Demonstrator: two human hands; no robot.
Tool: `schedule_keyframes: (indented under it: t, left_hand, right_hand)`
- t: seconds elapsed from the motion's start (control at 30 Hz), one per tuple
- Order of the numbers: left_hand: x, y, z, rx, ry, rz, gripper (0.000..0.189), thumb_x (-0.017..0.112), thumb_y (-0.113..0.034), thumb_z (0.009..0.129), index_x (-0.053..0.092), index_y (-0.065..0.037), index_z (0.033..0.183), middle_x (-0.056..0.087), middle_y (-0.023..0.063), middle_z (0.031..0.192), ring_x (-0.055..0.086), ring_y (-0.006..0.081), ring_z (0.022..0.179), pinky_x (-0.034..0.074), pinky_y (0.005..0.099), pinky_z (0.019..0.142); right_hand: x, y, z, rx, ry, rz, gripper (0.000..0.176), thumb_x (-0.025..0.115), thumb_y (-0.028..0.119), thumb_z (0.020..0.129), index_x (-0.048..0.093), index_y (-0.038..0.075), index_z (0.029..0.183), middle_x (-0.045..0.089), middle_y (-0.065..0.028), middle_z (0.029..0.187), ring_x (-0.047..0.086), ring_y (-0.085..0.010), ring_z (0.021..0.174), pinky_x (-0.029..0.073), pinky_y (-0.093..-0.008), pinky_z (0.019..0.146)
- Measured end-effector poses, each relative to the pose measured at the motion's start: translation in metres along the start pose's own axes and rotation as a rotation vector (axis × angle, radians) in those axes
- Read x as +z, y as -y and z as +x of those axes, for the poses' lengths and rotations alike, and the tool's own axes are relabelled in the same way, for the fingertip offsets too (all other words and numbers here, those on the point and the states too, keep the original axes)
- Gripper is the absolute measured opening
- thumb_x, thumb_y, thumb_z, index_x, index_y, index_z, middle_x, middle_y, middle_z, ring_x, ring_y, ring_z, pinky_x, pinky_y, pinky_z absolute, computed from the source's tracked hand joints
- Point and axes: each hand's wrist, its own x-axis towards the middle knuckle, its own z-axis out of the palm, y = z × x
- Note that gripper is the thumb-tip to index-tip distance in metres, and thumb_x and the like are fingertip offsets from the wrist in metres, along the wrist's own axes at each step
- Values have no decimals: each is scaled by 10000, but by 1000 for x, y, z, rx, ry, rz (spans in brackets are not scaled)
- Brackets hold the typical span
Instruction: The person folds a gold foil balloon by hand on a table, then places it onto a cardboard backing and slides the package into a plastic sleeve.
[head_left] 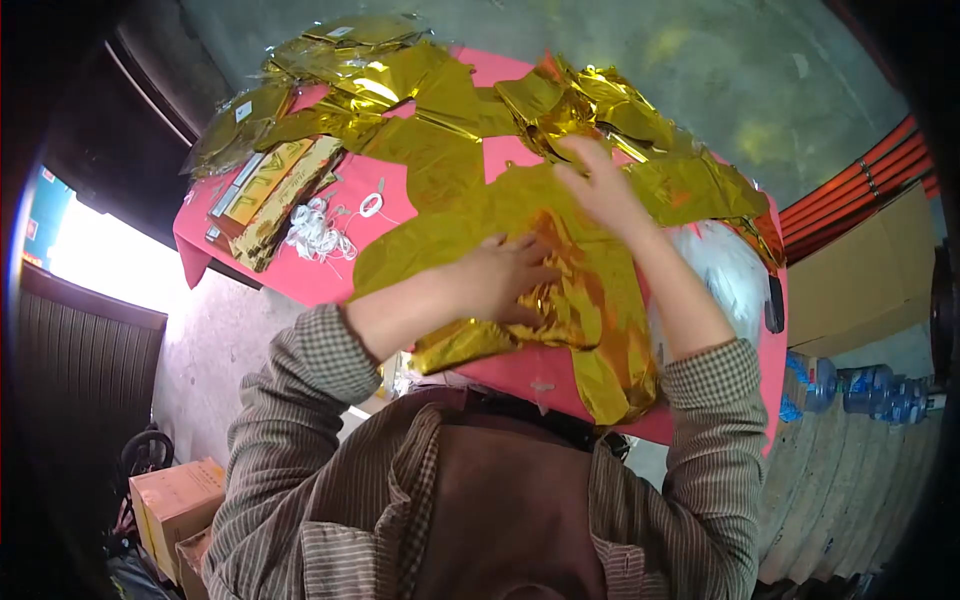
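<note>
A large sheet-like gold foil balloon [480, 215], flat and uninflated, lies across the near part of the table. My left hand [505, 280] rests on its crinkled middle with fingers spread. Farther up, my right hand [598, 185] is at the balloon's upper edge, its thumb apart from its outstretched fingers. Beyond that hand lies a crumpled pile of shiny gold foil [570, 105]. The balloon's lower end [615, 385] hangs toward the table's near edge, close to my body.
The pink-covered table [385, 185] also carries clear packets of folded gold foil [235, 125], printed flat packages [275, 190], tangled white string [318, 232] and a clear plastic bag [725, 275]. Right of it are cardboard [860, 270] and blue water bottles [868, 388]; a carton [175, 505] stands lower left.
</note>
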Motion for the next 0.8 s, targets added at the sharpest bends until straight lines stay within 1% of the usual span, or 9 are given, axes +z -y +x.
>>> schedule_keyframes:
  t: [0.07,0.1,0.17,0.27,0.33,0.4,0.47,0.5,0.8]
  left_hand:
    - [-9,6,1,-2,-48,-25,679,672,-435,734,474,-108,1294,382,157,1381,309,348,1305,285,537,1025]
    - [-13,10,1,-2,-98,-47,671,672,-429,736,479,-105,1290,385,150,1382,313,340,1303,289,528,1025]
    - [-20,24,-10,43,-96,-130,636,656,-420,765,479,-117,1295,382,152,1389,300,330,1314,284,517,1031]
    - [-30,31,-44,-175,-9,-479,626,613,-406,825,425,-117,1348,319,144,1446,241,314,1360,203,474,1094]
    - [-17,27,-65,-176,18,-42,607,574,-427,853,413,-136,1360,262,145,1474,175,318,1384,150,490,1107]
    - [-10,19,-80,-161,54,-70,611,533,-445,872,371,-164,1390,218,146,1490,138,330,1392,108,509,1110]
    - [1,12,-96,-239,-141,9,667,457,-559,869,351,-167,1398,221,167,1483,143,339,1387,109,503,1110]
    - [7,10,-103,-300,-127,177,689,428,-577,873,311,-169,1416,204,176,1486,144,351,1384,115,512,1104]
    - [19,-46,-131,-447,-149,279,653,436,-511,896,335,-105,1398,259,206,1456,222,384,1352,165,539,1076]
  right_hand:
    - [18,-2,-22,49,164,-57,496,555,311,894,439,84,1320,355,-202,1402,332,-330,1311,279,-437,1063]
    - [22,-2,-31,52,162,-57,496,555,311,894,439,84,1320,355,-202,1402,332,-330,1311,279,-437,1063]
    - [30,7,-47,217,393,-173,591,482,422,911,341,109,1393,258,-187,1462,240,-326,1358,171,-467,1101]
    - [24,2,-59,137,481,-352,673,423,501,910,247,119,1435,166,-176,1498,146,-318,1390,97,-467,1115]
    - [24,-1,-60,189,457,-380,688,428,506,907,233,117,1439,156,-175,1501,128,-312,1395,97,-463,1116]
    - [26,-1,-64,239,436,-411,704,433,512,903,219,115,1443,145,-173,1504,110,-306,1400,97,-458,1117]
    - [26,10,-69,274,433,-459,725,420,529,901,205,100,1445,149,-177,1502,109,-308,1400,101,-460,1115]
    - [25,11,-69,276,436,-455,725,420,529,901,205,100,1445,149,-177,1502,109,-308,1400,101,-460,1115]
    - [21,3,-76,285,436,-515,789,365,599,886,182,76,1446,134,-181,1503,103,-316,1399,96,-477,1117]
